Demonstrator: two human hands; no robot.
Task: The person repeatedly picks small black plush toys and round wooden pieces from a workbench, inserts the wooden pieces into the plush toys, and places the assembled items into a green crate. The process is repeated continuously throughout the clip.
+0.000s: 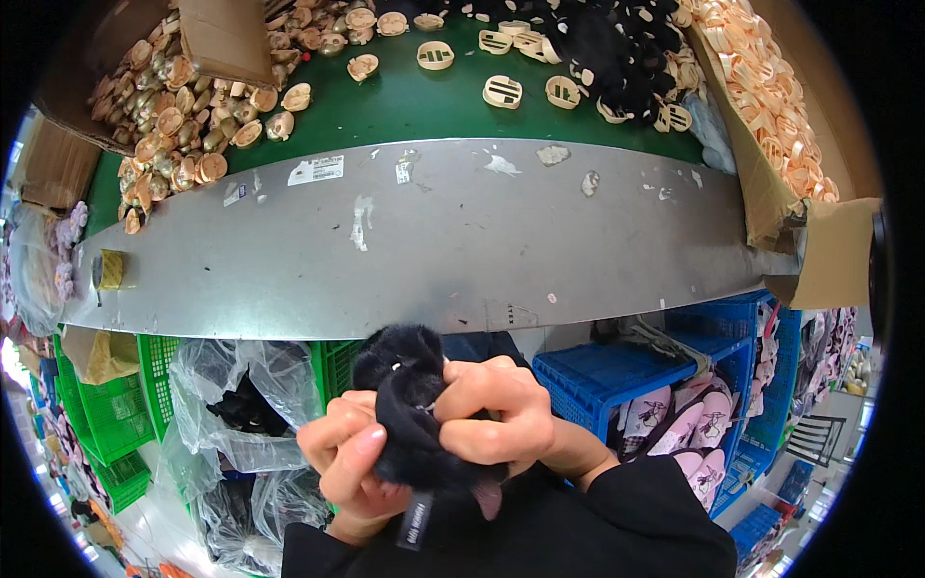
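Note:
Close to my body, before the front edge of the metal worktop (462,231), both hands grip a black plush piece (412,433). My left hand (350,451) clasps its left side, thumb on top. From the right, the bent fingers of my right hand (498,412) pinch the fabric near an opening or fold in the middle. A small pink ear-like flap (488,500) sticks out at the lower right. Below my left hand hangs a dark fabric tag (414,522) with writing. What lies inside the fold is hidden by my fingers.
Plastic shell parts (170,123) are heaped at the left on a green belt (405,101); black plush pieces (607,50) lie at the back right. A carton (759,209) holds cream plastic parts. A tape roll (110,269), plastic bags (238,441) and blue crates (614,376) are nearby.

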